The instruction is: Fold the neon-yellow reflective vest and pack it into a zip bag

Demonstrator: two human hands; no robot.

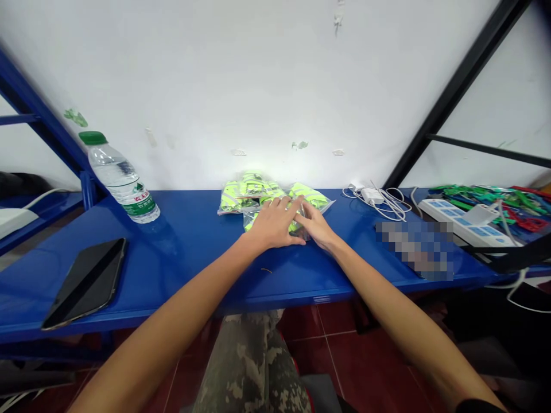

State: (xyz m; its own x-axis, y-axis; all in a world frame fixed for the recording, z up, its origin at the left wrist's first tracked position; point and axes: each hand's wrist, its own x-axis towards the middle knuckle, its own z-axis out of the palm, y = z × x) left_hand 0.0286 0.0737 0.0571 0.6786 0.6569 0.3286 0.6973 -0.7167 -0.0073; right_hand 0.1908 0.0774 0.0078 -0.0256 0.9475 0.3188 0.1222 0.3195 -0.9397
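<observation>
A clear plastic bag [249, 219] with fluorescent yellow-green, grey-striped material inside lies on the blue table [193, 229], mostly covered by both hands. My left hand [275, 222] rests across its top, fingers stretched out and palm down, thumb pointing right. My right hand [317, 228] is at the bag's right side, its fingers curled against the bag and partly hidden near the left fingertips. Right behind are several similar bags: one at the left [232, 198], one stacked higher [252, 183] and one at the right [309, 195].
On the left stand a water bottle [124, 180] and a dark phone [88, 281]. To the right are a white charger with cable [372, 196], a blurred flat object [415, 246], a power strip [467, 221] and red and green pieces [516, 201]. A white wall [275, 86] backs the table.
</observation>
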